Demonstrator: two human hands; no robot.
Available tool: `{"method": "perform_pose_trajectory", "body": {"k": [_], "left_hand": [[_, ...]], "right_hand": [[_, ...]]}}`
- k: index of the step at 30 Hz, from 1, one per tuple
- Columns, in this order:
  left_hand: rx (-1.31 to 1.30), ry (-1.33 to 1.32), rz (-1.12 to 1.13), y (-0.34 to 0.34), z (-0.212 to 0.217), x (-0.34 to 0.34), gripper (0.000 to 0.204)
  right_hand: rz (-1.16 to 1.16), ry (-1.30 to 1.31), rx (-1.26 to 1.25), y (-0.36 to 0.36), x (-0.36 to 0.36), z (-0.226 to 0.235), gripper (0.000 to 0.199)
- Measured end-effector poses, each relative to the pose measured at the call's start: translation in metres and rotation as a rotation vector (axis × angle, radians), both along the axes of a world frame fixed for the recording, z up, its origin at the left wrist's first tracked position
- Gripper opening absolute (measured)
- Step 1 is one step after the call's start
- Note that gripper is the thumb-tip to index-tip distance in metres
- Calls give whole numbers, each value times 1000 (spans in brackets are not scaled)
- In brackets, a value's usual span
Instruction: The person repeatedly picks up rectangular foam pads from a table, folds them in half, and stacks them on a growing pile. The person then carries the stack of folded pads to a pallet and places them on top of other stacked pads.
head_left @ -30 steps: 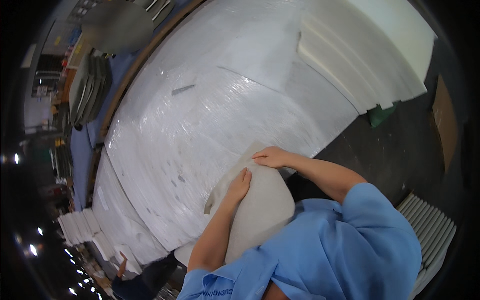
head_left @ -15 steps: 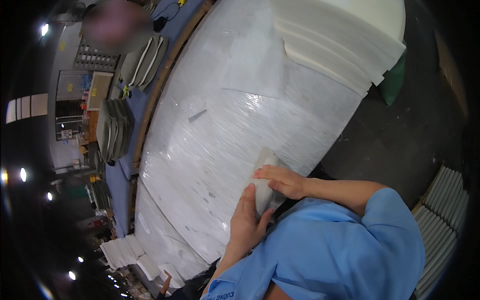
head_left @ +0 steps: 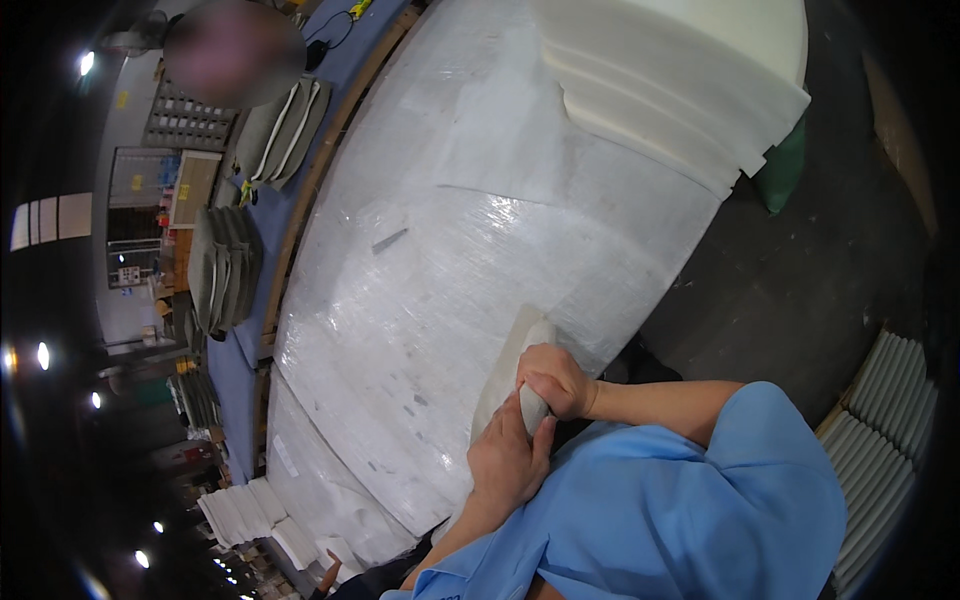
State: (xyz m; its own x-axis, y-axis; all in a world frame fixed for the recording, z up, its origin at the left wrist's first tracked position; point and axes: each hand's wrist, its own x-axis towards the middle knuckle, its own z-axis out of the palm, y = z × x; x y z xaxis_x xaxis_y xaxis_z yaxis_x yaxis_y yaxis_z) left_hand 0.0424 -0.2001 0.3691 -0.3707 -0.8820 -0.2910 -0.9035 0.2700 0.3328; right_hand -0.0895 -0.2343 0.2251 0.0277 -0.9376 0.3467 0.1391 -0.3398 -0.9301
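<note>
Near the table's front edge, both my hands are on a pale grey-beige padded piece (head_left: 541,332), which looks like a soft rolled cover. A flat flap (head_left: 505,368) of it lies on the wrapped tabletop, left of the roll. My right hand (head_left: 560,381) has its fingers wrapped round the middle of the roll. Just below it, my left hand (head_left: 507,455) grips the lower part between thumb and fingers. Its lower end is partly hidden by the hands.
Shiny plastic film covers the white table (head_left: 400,290). A stack of cream foam sheets (head_left: 670,90) rises at its far right. Beyond the left edge, a blue bench (head_left: 232,390) bears grey padded pieces (head_left: 222,265). More grey pieces (head_left: 870,470) are stacked at right. A person's hand (head_left: 330,562) shows at lower left.
My right hand has closed round the roll and moved slightly down. The piece has turned, so more of its flat flap shows on the left. My left hand has closed in on it.
</note>
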Motion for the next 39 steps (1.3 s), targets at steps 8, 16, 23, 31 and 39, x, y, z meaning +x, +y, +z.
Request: {"method": "perform_pose_trajectory", "body": {"k": [8, 16, 23, 31, 39], "left_hand": [[453, 343, 161, -7, -4, 25, 62], [763, 347, 465, 5, -117, 89, 68], [607, 351, 428, 10, -203, 99, 68], [524, 359, 449, -3, -254, 108, 65], [567, 601, 710, -30, -269, 132, 60]], "right_hand": [[187, -80, 152, 15, -27, -1, 26], [813, 406, 518, -32, -47, -9, 41], [1248, 1216, 288, -82, 13, -48, 66], [1248, 1387, 348, -88, 56, -105, 70], [1129, 1200, 469, -106, 64, -135, 58]]}}
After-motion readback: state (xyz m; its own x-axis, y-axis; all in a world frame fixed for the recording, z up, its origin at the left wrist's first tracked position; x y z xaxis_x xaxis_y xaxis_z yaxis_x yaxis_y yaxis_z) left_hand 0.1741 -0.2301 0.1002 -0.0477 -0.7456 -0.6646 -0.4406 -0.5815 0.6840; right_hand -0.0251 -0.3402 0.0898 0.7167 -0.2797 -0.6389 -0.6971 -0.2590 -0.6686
